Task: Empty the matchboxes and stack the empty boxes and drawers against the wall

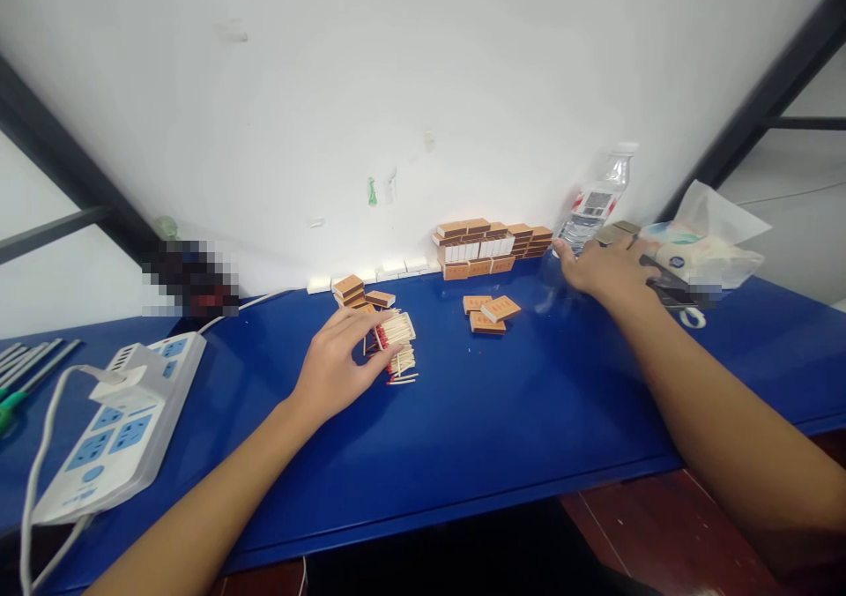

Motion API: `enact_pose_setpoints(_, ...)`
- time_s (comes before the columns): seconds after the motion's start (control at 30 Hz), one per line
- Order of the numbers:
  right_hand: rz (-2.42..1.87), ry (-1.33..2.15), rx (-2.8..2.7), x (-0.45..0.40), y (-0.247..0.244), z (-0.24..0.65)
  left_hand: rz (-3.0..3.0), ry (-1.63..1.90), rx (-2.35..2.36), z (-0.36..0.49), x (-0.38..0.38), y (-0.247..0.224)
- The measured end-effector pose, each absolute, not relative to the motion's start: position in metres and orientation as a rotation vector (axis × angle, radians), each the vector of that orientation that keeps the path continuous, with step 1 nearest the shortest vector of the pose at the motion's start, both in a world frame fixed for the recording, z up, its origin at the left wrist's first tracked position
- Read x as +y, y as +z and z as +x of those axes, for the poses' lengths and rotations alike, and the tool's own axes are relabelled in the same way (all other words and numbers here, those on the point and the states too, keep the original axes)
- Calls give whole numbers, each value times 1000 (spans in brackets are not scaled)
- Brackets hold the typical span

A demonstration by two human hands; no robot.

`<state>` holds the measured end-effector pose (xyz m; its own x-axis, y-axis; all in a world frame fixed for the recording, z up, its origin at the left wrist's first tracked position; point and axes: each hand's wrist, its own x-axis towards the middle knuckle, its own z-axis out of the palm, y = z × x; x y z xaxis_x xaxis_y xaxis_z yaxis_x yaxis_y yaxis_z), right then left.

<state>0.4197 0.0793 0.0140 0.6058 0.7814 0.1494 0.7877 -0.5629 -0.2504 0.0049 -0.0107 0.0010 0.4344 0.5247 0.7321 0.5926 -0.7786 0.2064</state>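
My left hand (340,358) is closed around a matchbox tray (412,324) full of red-tipped matches (395,330), its thumb at the near side and its fingers at the far side. Loose matches (403,368) lie beside the thumb. Just behind the fingers are a few stacked matchboxes (349,288). At the right, my right hand (604,270) is stretched out with its fingers apart, over the table beside a clear plastic bottle (598,195). Past its fingers lies a small brownish box-like thing (618,231); contact with it is hard to make out.
Matchboxes (479,266) and white trays stand stacked along the wall. Three matchboxes (500,309) lie mid-table. White pieces (391,269) line the wall. A power strip (142,442) with cables sits left, near green-handled tools (10,406). A plastic bag (710,248) is at right.
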Motion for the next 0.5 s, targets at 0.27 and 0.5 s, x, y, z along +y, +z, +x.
enact_pose_setpoints(0.27,-2453,-268,-1422,77,13,413,-2591,-1282,-977,5,-10,1)
enact_pose_setpoints(0.5,-2429,-194,-1609,84,4,409,-2591,-1280,-979,5,-9,1)
